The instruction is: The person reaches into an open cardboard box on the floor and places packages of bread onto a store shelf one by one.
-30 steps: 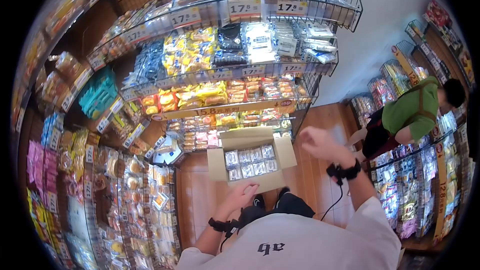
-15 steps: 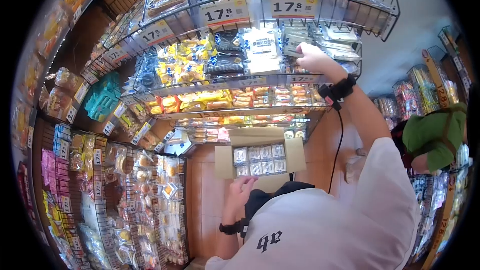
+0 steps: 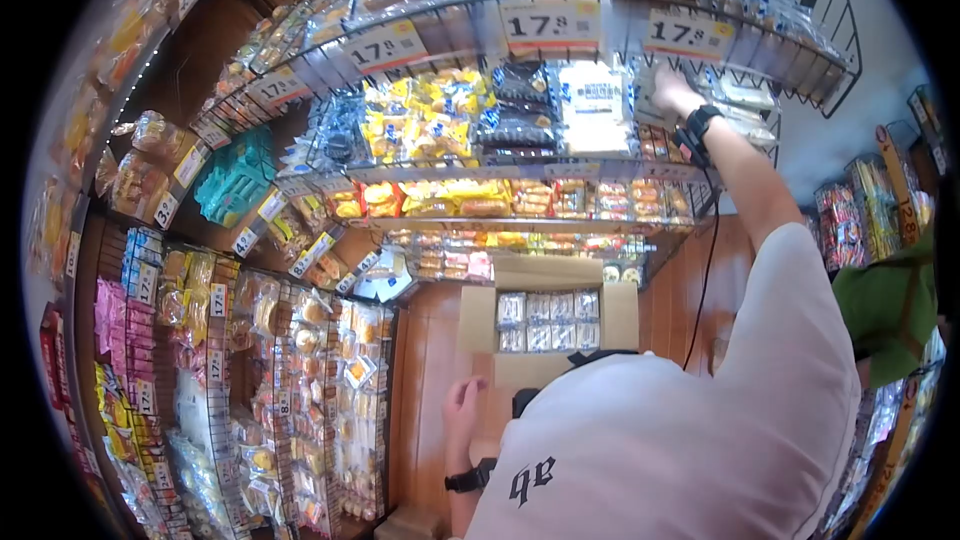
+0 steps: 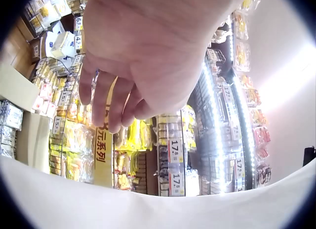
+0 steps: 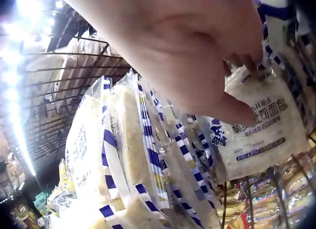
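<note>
My right hand (image 3: pixel 677 95) reaches into the second wire shelf, below the top tier's price tags. In the right wrist view, it pinches the upper part of a clear bread packet (image 5: pixel 261 125) with blue-and-white edging, thumb across the printed front and fingertips at the top edge. Beside it, similar bread packets (image 5: pixel 131 135) stand upright in a row. My left hand (image 3: pixel 462 415) hangs low over the floor, its fingers loosely bent and holding nothing. Near it on the floor is an open cardboard box (image 3: pixel 480 320) with rows of small white packets (image 3: pixel 548 322) inside.
The wire rack's top tier (image 3: pixel 790 50) juts out over my right hand. Shelves of packaged food (image 3: pixel 270 380) line the left side. A person in a green top (image 3: pixel 890 310) is at the right. A cable (image 3: pixel 708 270) hangs from my right wrist.
My right hand has risen from beside the box to the shelf, then gone farther in among the bread packets. My left hand has drawn back from the box's near edge.
</note>
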### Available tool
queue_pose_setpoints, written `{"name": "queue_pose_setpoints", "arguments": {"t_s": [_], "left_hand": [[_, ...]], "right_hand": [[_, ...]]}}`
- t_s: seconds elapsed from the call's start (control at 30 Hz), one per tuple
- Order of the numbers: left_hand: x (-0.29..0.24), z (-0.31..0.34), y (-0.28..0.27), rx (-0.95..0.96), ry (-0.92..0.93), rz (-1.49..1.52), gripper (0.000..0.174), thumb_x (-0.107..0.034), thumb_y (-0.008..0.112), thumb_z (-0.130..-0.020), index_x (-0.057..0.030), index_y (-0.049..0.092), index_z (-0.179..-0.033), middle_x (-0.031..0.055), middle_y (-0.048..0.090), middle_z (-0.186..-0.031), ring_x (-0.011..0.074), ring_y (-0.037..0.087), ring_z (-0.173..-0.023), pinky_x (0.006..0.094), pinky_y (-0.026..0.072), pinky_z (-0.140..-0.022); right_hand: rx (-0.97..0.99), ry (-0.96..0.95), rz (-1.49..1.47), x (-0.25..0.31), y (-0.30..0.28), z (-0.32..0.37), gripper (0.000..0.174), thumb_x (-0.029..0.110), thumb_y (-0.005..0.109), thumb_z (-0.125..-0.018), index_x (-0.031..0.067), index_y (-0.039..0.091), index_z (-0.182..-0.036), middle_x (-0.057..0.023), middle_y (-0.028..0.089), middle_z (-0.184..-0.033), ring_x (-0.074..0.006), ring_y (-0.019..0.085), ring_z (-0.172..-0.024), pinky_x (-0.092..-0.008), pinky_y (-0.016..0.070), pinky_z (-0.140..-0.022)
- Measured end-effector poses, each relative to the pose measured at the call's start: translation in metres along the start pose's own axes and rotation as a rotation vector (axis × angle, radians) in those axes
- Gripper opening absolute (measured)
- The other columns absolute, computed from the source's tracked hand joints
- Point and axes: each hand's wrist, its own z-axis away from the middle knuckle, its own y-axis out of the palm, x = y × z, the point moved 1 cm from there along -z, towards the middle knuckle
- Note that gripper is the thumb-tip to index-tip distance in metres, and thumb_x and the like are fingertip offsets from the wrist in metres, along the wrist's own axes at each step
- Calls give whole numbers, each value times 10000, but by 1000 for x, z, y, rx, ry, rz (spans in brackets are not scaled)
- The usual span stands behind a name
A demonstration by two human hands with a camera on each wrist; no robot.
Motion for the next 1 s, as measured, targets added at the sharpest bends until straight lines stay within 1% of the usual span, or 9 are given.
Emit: {"name": "queue_pose_setpoints", "arguments": {"t_s": [0.1,0.37,0.5,0.57,0.7,0.83,0.87,0.97,1.0], "left_hand": [[-11,6,-11,-90,-69,14,208,-121,540,-1046,17,690,-1083,82,722,-1032,165,670,-1004,303,517,-917],[-5,1,-6,-96,-62,58,207,-121,548,-1044,28,688,-1078,85,719,-1025,161,667,-989,294,516,-911],[-1,-1,4,-63,-101,59,207,-123,559,-1040,36,687,-1071,90,720,-1019,164,669,-980,295,521,-902],[-2,-1,7,-44,-93,65,208,-127,561,-1040,36,687,-1067,93,720,-1014,165,670,-978,295,520,-900],[6,-8,6,-26,-71,38,207,-127,562,-1040,35,688,-1064,95,721,-1007,166,671,-978,297,521,-897],[19,-15,2,-47,-99,102,204,-122,560,-1040,35,687,-1061,93,722,-1008,166,672,-980,296,521,-900],[18,-15,2,-45,-86,99,202,-121,560,-1040,34,687,-1061,92,722,-1009,166,672,-981,297,521,-902],[17,-17,4,-25,-73,101,199,-116,557,-1041,34,687,-1062,90,723,-1011,165,672,-982,298,521,-905],[17,-17,4,-17,-73,103,198,-114,556,-1041,34,687,-1063,89,724,-1011,165,672,-982,299,521,-906]], "right_hand": [[-98,-23,218,14,-2,1,561,25,671,-767,-95,551,-1302,-314,500,-1426,-434,485,-1352,-455,447,-1099],[166,13,219,27,-27,-6,706,133,903,-571,2,647,-1216,-244,603,-1336,-391,531,-1320,-439,468,-1084],[208,-67,364,36,-50,5,664,269,940,-532,40,715,-1113,-201,696,-1182,-340,646,-1163,-414,529,-961],[262,-31,384,33,-47,-2,508,335,938,-536,48,782,-926,-167,745,-1061,-297,699,-1035,-416,550,-896],[224,17,323,27,-32,-1,883,377,931,-568,-5,605,-1295,-233,656,-1267,-348,629,-1197,-412,513,-1011],[280,-37,291,30,-45,12,1164,403,924,-590,-42,343,-1495,-294,534,-1417,-394,541,-1316,-415,459,-1102],[271,-40,261,33,-46,11,1002,394,923,-598,-37,510,-1403,-274,593,-1366,-384,583,-1273,-413,493,-1058],[338,-3,293,42,-52,15,718,379,883,-651,-21,685,-1214,-245,682,-1239,-360,660,-1167,-417,527,-999],[236,42,284,39,-37,5,478,371,794,-732,6,767,-1039,-217,739,-1096,-334,719,-1045,-417,555,-925]]}}
